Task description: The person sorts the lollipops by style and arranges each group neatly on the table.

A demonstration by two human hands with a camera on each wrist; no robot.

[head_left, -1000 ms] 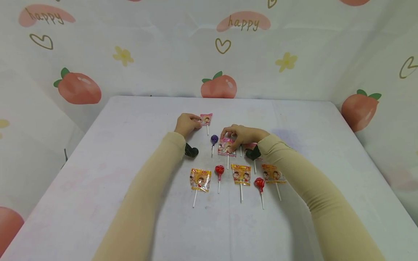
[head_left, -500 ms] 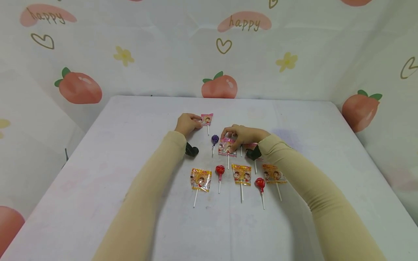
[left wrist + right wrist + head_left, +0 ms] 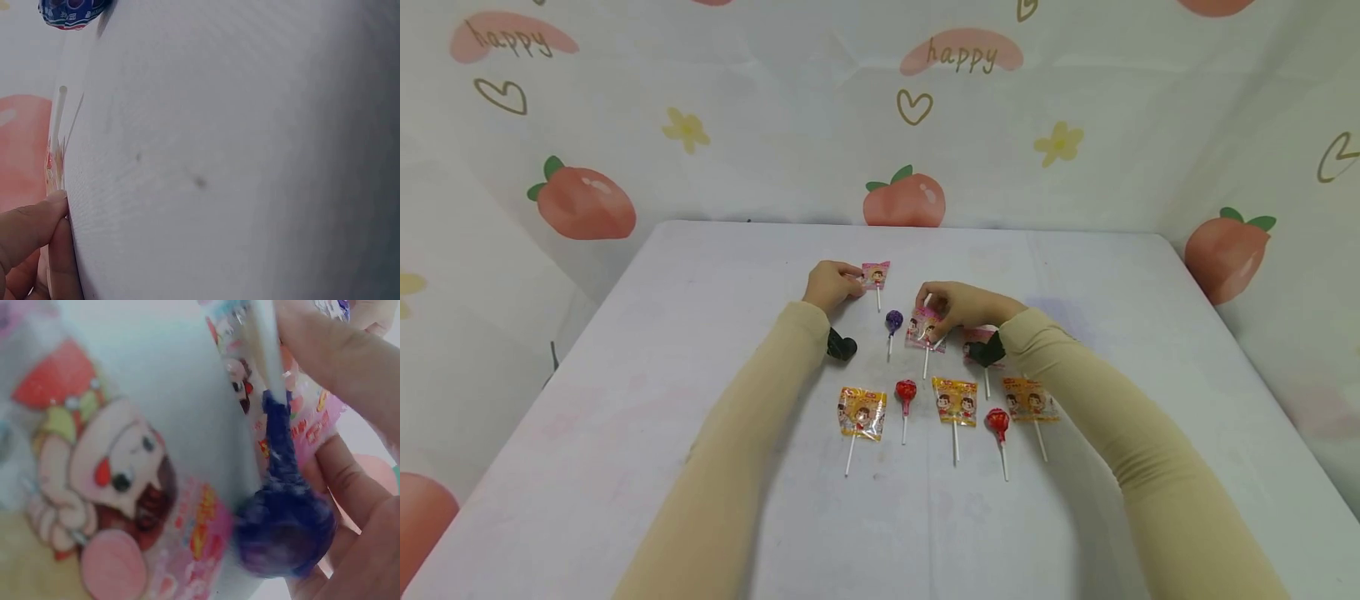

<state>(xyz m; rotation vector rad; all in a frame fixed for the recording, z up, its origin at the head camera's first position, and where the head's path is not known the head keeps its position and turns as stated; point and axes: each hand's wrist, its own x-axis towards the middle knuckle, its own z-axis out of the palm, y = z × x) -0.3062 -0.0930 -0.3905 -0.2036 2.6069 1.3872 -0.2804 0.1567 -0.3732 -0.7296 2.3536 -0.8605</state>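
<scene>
My left hand [image 3: 833, 284] pinches the edge of a pink-wrapped lollipop [image 3: 875, 276] at the back of the table. Thumb and finger on that wrapper [image 3: 54, 167] also show in the left wrist view. My right hand [image 3: 966, 305] grips another pink-wrapped lollipop [image 3: 926, 328], its stick pointing towards me. Against the right thumb and fingers, a purple lollipop [image 3: 284, 528] shows in the right wrist view. Whether it is pinched too, I cannot tell. A second purple lollipop [image 3: 893, 320] lies between my hands. Under the right wrist lies a third pink-wrapped lollipop [image 3: 983, 337], partly hidden.
Nearer me lie orange-wrapped lollipops [image 3: 955, 402] and red lollipops [image 3: 906, 391] in a row. The right forearm passes close over the rightmost orange wrapper [image 3: 1027, 398]. Black wrist cameras [image 3: 841, 345] hang beneath both wrists. A patterned cloth [image 3: 760, 108] hangs behind the white table [image 3: 700, 333].
My right hand has shifted slightly away from me and to the right, carrying the pink-wrapped lollipop. A white stick beside it has tilted. The left hand stays put.
</scene>
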